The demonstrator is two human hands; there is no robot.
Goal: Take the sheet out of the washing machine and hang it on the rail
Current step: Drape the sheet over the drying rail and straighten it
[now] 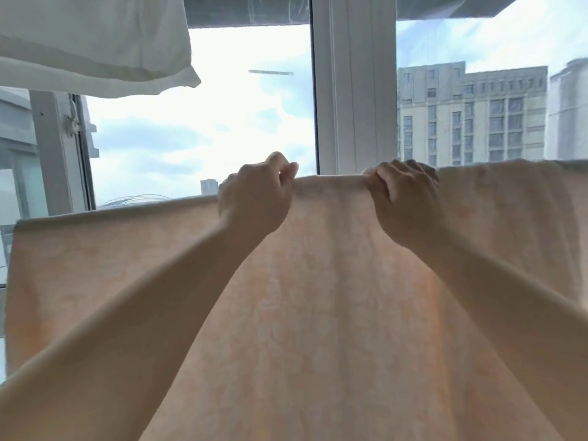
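I am at the hanging step: the peach sheet [318, 313] is out of the machine and draped, its top fold running from low on my left to higher on my right, and I am working that fold with both hands raised in front of the window [203, 128].

My left hand [254, 198] has its fingers curled over the top edge, thumb up, pinching the fabric just left of centre. My right hand [404, 198] grips the same edge a little way along, knuckles toward me and fingers wrapped down over the fold. Between the two hands the edge is pulled taut and nearly straight.

The rail itself I cannot make out; I take it to lie under the fold where the cloth turns over, but the fabric hides it completely. The sheet hangs down from my fingers toward me, filling the lower view and covering my forearms' far side.

What comes next, as I judge it, is to slide my hands apart along the fold, smoothing the cloth so it lies flat and even, particularly toward the lower left end. It calls for a light, even pull so the sheet does not drag off to one side. A white pillowcase [95, 43] hangs above to the left, well apart from my work.
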